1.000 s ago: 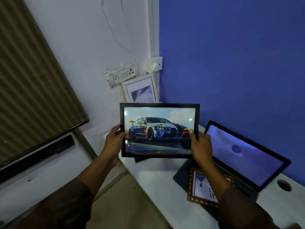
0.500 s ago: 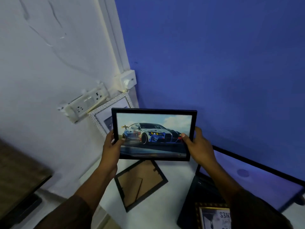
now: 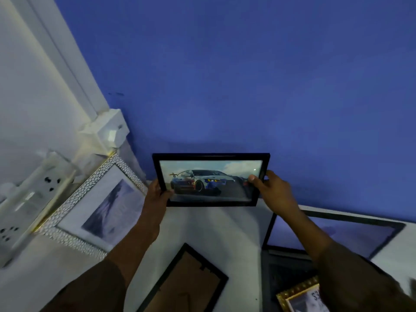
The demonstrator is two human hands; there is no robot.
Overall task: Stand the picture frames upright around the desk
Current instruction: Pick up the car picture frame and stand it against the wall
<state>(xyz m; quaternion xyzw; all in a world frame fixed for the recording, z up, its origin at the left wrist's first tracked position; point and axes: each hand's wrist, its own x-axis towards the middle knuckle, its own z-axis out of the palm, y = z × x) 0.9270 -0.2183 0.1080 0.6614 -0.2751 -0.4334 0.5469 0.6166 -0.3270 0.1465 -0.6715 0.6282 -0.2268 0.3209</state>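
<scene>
I hold a black-framed car picture (image 3: pixel 210 180) upright near the blue wall, at the back of the white desk (image 3: pixel 216 226). My left hand (image 3: pixel 157 197) grips its left edge and my right hand (image 3: pixel 267 190) grips its right edge. A white pebbled frame (image 3: pixel 94 206) stands leaning against the white wall at the left. A black frame (image 3: pixel 189 282) lies face down near the bottom centre. A gold frame (image 3: pixel 299 298) lies flat at the lower right, partly hidden by my right sleeve.
An open laptop (image 3: pixel 337 235) sits to the right, with its screen tilted back toward the blue wall. A white socket strip (image 3: pixel 29 199) and a switch box (image 3: pixel 108 131) stick out from the white wall at the left corner.
Both hands have carried the car picture forward and down toward the blue wall at the desk's back. The view has closed in on the corner.
</scene>
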